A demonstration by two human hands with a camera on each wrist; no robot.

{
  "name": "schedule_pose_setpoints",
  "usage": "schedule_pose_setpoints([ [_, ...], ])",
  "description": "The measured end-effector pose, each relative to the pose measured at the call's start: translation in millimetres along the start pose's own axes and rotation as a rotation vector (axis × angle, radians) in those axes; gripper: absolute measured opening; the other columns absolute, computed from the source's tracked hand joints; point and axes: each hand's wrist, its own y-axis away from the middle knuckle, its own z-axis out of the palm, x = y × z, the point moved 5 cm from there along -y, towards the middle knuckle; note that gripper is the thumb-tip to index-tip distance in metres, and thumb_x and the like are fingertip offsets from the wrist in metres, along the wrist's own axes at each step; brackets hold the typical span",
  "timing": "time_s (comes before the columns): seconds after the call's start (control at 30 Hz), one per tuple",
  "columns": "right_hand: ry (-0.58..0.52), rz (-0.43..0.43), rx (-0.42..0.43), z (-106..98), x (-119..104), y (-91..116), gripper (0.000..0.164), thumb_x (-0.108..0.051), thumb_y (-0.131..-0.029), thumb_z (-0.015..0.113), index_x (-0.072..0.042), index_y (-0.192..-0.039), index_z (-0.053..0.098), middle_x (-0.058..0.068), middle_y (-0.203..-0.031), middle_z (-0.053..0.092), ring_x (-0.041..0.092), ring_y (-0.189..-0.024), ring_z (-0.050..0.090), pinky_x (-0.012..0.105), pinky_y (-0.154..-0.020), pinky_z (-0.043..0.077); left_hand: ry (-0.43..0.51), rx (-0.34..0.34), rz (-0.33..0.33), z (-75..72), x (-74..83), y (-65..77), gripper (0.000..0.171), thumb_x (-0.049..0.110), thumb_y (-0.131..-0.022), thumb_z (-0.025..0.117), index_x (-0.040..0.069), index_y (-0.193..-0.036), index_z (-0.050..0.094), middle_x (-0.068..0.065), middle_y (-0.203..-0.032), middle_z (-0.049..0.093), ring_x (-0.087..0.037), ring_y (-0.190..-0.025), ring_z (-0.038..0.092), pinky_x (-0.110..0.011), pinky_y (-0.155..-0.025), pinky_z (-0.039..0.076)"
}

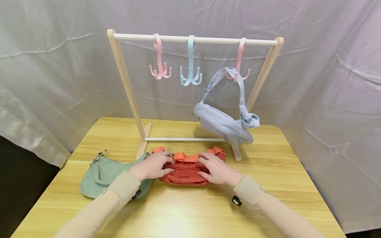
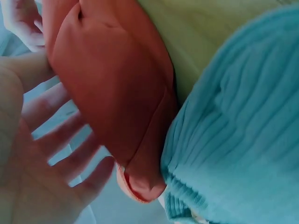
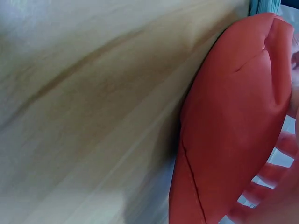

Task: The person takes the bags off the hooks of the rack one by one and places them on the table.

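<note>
A red shoulder bag [image 1: 186, 173] with an orange strap [image 1: 181, 156] lies on the table. At its left end my left hand [image 1: 154, 164] touches the top, and the left wrist view shows its fingers [image 2: 77, 156] spread along the bag's edge. My right hand [image 1: 218, 169] rests on the right end, thumb toward the front and fingers toward the strap. In the right wrist view the bag's smooth front [image 3: 229, 112] partly hides those fingers. A green corduroy bag [image 1: 114, 173] with metal rings lies at the left, partly behind my left forearm.
Behind stands a wooden rack with a white bar [image 1: 214, 40]. From it hang a pink hook [image 1: 160, 62], a blue hook [image 1: 190, 66] and another pink hook [image 1: 239, 58], which carries a pale blue bag [image 1: 221, 120]. Grey curtains surround the wooden table [image 1: 276, 185].
</note>
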Motion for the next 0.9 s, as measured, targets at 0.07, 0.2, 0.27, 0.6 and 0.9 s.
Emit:
schedule_pose_setpoints([
  [0.07, 0.0, 0.014, -0.028, 2, 0, 1, 0.04, -0.03, -0.095, 0.068, -0.009, -0.128, 0.061, 0.025, -0.145, 0.052, 0.041, -0.136, 0.05, 0.06, -0.109, 0.042, -0.006, 0.035, 0.008, 2.1, 2.3, -1.0, 0.018, 0.022, -0.093, 0.073, 0.008, -0.104, 0.075, -0.01, -0.119, 0.066, -0.029, -0.112, 0.061, -0.047, -0.098, 0.049],
  [0.2, 0.001, 0.037, -0.07, 6, -1, 2, 0.043, -0.034, -0.095, 0.068, -0.009, -0.13, 0.06, 0.025, -0.145, 0.053, 0.042, -0.138, 0.049, 0.061, -0.113, 0.038, -0.032, 0.05, -0.027, 7.7, 6.9, -3.7, 0.026, 0.029, -0.091, 0.074, 0.011, -0.11, 0.074, -0.016, -0.137, 0.058, -0.038, -0.127, 0.053, -0.058, -0.106, 0.042],
  [0.27, 0.001, 0.045, -0.088, 8, -1, 2, 0.043, -0.035, -0.095, 0.067, -0.01, -0.129, 0.061, 0.024, -0.144, 0.054, 0.042, -0.138, 0.048, 0.061, -0.114, 0.036, -0.047, 0.023, -0.064, 10.8, 7.5, -4.3, 0.031, 0.034, -0.091, 0.074, 0.012, -0.113, 0.073, -0.019, -0.147, 0.051, -0.042, -0.134, 0.047, -0.063, -0.109, 0.038],
  [0.6, -0.031, 0.075, -0.148, 16, -3, 10, 0.044, -0.035, -0.094, 0.067, -0.011, -0.13, 0.06, 0.023, -0.144, 0.054, 0.042, -0.135, 0.05, 0.061, -0.112, 0.038, -0.041, -0.096, -0.144, 27.2, 3.1, -4.1, 0.033, 0.038, -0.091, 0.073, 0.016, -0.116, 0.072, -0.015, -0.151, 0.051, -0.04, -0.135, 0.049, -0.062, -0.112, 0.033],
  [0.9, -0.026, 0.051, -0.131, 23, -3, 19, 0.047, -0.034, -0.093, 0.069, -0.01, -0.133, 0.059, 0.022, -0.144, 0.054, 0.041, -0.136, 0.05, 0.06, -0.111, 0.039, -0.056, -0.068, -0.111, 32.1, 8.1, -4.7, 0.025, 0.036, -0.088, 0.076, 0.016, -0.103, 0.073, -0.013, -0.142, 0.058, -0.038, -0.13, 0.052, -0.063, -0.108, 0.036],
])
